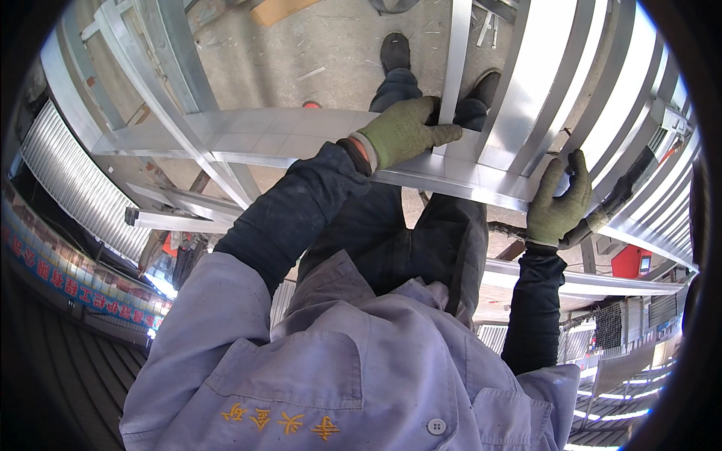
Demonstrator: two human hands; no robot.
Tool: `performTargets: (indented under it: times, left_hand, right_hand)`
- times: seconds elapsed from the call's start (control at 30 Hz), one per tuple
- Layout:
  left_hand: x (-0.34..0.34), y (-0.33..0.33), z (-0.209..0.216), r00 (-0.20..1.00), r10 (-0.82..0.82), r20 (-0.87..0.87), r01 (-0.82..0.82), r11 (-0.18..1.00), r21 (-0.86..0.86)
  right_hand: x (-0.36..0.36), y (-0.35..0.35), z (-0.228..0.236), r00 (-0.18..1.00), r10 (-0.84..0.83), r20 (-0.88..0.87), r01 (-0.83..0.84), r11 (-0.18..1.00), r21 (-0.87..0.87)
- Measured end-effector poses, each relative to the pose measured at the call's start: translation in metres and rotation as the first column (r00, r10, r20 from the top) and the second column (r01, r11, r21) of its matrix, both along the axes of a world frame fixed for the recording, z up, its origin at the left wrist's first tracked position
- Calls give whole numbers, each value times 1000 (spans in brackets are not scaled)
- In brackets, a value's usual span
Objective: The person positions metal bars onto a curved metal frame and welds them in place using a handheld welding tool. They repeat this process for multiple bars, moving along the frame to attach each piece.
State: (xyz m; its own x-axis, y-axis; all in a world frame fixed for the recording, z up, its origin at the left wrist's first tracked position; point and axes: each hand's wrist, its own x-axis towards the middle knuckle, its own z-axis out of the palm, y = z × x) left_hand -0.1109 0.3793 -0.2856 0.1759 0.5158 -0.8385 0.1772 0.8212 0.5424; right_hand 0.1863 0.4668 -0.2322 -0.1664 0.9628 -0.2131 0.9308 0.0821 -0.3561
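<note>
My left hand [402, 134], in a green work glove, reaches across a long silver metal rail [256, 135]. Its fingers and thumb close around the lower end of a narrow metal bar [454, 64] that meets the rail at an angle. Thin lines cross the rail's face at intervals. To the right, my gloved right hand [557, 201] is by the rail's right part, its thumb and fingers apart and nothing visible between them. Several wide, bright metal slats [530, 75] join the rail between and beyond my hands.
More metal frame pieces [143, 98] stand at the left. A dark hose or cable [620, 199] runs beside my right hand, with a red box [630, 261] below it. Offcuts litter the concrete floor [301, 52]; my shoes [395, 52] are beyond the rail.
</note>
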Motion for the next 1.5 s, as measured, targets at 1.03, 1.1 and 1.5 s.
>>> performTargets:
  times: [1.03,1.1,1.5]
  left_hand:
    - [-1,-15,-25,953,-282,-109,292,951,97]
    - [1,-22,-33,952,-280,-127,295,948,120]
    - [0,-25,-22,955,-216,-205,255,949,186]
  right_hand:
    - [-5,-4,11,993,119,13,-119,979,168]
    - [-6,-6,12,993,122,9,-122,978,170]
    - [-6,-7,11,990,142,10,-141,975,173]
